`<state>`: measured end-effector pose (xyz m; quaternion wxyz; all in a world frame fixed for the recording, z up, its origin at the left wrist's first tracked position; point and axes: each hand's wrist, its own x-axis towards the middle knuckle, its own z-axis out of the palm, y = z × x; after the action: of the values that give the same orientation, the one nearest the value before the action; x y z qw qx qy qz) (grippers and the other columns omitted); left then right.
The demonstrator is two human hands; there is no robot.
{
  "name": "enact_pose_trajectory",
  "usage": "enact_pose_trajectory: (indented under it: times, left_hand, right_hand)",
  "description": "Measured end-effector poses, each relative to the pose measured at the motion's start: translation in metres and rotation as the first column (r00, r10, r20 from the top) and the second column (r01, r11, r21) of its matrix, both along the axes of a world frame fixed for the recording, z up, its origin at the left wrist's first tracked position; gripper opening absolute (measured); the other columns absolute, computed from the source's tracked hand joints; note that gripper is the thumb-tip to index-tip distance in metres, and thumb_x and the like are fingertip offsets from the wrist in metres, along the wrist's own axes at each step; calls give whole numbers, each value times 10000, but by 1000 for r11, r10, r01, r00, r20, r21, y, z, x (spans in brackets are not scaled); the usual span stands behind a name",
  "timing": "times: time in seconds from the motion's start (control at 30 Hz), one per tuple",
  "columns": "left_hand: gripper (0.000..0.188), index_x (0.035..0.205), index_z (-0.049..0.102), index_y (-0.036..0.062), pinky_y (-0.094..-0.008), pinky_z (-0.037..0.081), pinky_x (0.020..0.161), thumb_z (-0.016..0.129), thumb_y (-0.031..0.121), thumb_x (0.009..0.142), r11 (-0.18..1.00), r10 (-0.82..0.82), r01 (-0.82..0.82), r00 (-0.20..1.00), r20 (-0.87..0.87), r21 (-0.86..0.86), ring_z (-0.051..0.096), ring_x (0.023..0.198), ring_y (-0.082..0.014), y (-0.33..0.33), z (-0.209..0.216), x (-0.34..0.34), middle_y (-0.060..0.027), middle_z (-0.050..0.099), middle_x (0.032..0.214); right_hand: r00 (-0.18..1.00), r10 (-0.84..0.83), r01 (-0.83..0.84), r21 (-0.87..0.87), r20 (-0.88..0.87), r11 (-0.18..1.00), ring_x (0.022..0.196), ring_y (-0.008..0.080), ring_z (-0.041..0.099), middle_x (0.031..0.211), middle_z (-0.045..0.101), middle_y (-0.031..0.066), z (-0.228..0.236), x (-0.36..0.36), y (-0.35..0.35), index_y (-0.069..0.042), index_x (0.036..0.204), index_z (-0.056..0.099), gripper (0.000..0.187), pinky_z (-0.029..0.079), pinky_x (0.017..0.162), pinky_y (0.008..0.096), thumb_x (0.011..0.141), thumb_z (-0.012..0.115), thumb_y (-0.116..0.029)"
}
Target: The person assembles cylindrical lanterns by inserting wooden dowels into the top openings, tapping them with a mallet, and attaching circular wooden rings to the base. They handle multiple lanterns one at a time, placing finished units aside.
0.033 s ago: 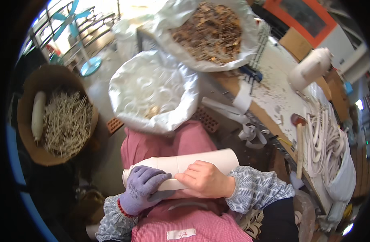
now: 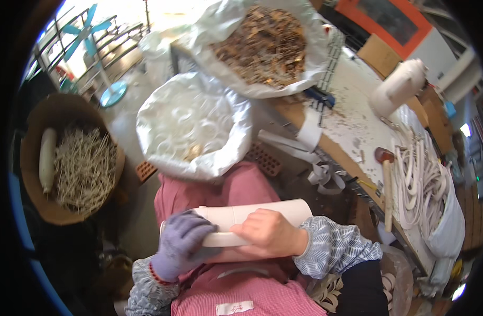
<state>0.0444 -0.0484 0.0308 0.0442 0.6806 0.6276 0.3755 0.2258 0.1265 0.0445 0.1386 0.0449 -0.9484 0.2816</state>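
Note:
A smooth white cylinder point(image 2: 286, 210) lies crosswise over my lap, a thin seam line running round it. Along its near side a narrow pale strip point(image 2: 220, 240) shows between my hands. My left hand point(image 2: 182, 239), in a purple-grey knit glove, is closed over the cylinder's left part, fingertips at the strip's end. Bare, my right hand point(image 2: 268, 233) is closed over the middle, its thumb side against the strip. The undersides of both hands are hidden, so how each holds the strip cannot be made out.
Ahead stands a white sack point(image 2: 146, 129) of clear rings, and behind it a sack point(image 2: 310, 79) of brown scraps. At left is a brown bin point(image 2: 28, 152) of thin pale sticks. The right-hand bench point(image 2: 352, 129) holds a mallet point(image 2: 387, 184), looped white strips point(image 2: 410, 179) and another white cylinder point(image 2: 397, 89).
My left hand has tilted and its fingers have drawn up slightly on the cylinder. The right hand has barely moved. The whole view has shifted a little.

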Motion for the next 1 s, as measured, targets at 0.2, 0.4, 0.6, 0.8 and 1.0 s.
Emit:
enact_pose_trajectory:
  times: [0.2,0.4,0.6,0.8,1.0]
  left_hand:
    - [609,1280,516,-37,-396,367,1049,712,272,794,998,-53,68,710,702,6,474,1231,-277,57,-27,-24,-164,509,1300]
    - [254,1148,570,-24,-329,463,899,495,141,970,985,-132,91,944,301,148,582,1036,-260,218,-29,-8,-170,586,1119]
    - [341,1248,531,7,-393,451,977,448,143,947,949,-123,165,979,165,-267,524,1161,-373,319,-57,-30,-202,549,1241]
    - [407,1339,471,22,-388,428,1030,388,217,992,888,-77,160,976,205,-431,487,1233,-366,318,-52,-41,-225,474,1349]
    - [436,1319,477,20,-402,412,1057,507,110,894,906,-166,146,986,-16,-398,453,1253,-378,318,-40,-33,-214,499,1310]
  right_hand:
    - [929,-303,369,-497,211,786,840,172,670,947,695,64,30,68,91,-1,1080,674,312,539,756,307,829,737,-176]
    - [-19,-934,894,412,-357,-176,1200,380,457,1310,516,172,-23,211,240,-32,1291,489,580,350,1026,494,781,727,-172]
    - [26,-999,974,224,-26,20,948,325,661,1023,697,147,-24,242,291,-41,1302,501,491,512,815,368,882,666,-235]
    - [665,-719,681,-231,-203,695,841,354,671,897,703,150,60,97,237,-42,1054,650,402,537,744,395,850,705,-384]
    - [509,-802,793,193,312,578,827,331,673,906,697,159,67,112,258,-61,1122,657,503,532,743,378,867,637,-493]
